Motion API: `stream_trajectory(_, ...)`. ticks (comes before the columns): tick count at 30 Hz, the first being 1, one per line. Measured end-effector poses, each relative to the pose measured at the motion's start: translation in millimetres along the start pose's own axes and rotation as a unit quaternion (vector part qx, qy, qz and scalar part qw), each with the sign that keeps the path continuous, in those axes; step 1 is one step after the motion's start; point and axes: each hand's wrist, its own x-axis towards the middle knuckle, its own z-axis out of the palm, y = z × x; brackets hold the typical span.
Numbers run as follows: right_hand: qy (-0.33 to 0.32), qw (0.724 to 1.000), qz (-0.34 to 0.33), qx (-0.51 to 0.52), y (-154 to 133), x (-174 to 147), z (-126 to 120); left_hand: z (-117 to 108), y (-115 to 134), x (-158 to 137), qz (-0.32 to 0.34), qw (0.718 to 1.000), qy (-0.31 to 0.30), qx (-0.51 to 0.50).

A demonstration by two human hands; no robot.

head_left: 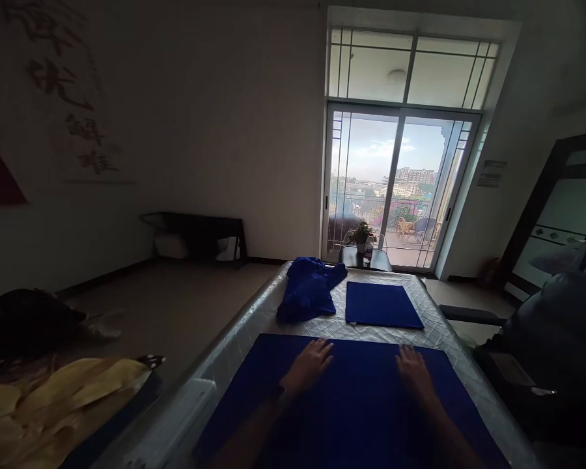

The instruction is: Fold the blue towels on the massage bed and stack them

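A large blue cloth (pixel 356 404) lies spread flat on a bed-like surface with a shiny quilted cover (pixel 254 352). My left hand (pixel 308 365) rests palm down on the cloth near its far edge, fingers stretched out. To the right, my right hand (pixel 413 366) lies flat on the same cloth, its fingers also extended. Beyond the hands, a smaller blue cloth (pixel 383 305), folded into a neat rectangle, sits on the quilted cover. Beside it on the left is a crumpled heap of blue fabric (pixel 308 292).
A small dark table (pixel 378 262) with a potted plant (pixel 361 233) stands past the far end, before the sliding glass door (pixel 390 182). Yellow fabric (pixel 73 404) lies at lower left. A dark, bulky seat (pixel 557 326) is at right. A low black piece of furniture (pixel 200 238) lines the wall.
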Motion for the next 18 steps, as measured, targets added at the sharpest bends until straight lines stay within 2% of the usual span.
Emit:
stream_trajectory(2,-0.075,0.994,-0.072,0.045,-38,1,6,16,32,15,0.029,1.0,-0.001,-0.008)
stream_trajectory(4,-0.123,0.982,-0.118,0.081,-73,1,10,31,52,25,0.033,0.999,0.001,-0.005)
stream_trajectory(6,-0.136,0.977,-0.136,0.094,-97,1,14,39,59,30,0.019,1.0,0.005,0.006)
stream_trajectory(8,-0.136,0.977,-0.133,0.096,-103,2,16,40,51,28,0.004,1.0,0.002,0.015)
stream_trajectory(11,-0.137,0.981,-0.104,0.089,-80,6,17,29,16,16,-0.044,0.998,-0.024,0.031)
stream_trajectory(15,-0.122,0.991,-0.041,0.045,-11,8,11,3,-53,-18,-0.14,0.988,-0.033,0.061)
stream_trajectory(18,-0.058,0.998,0.022,0.017,38,1,0,-11,-101,-45,-0.175,0.979,-0.027,0.098)
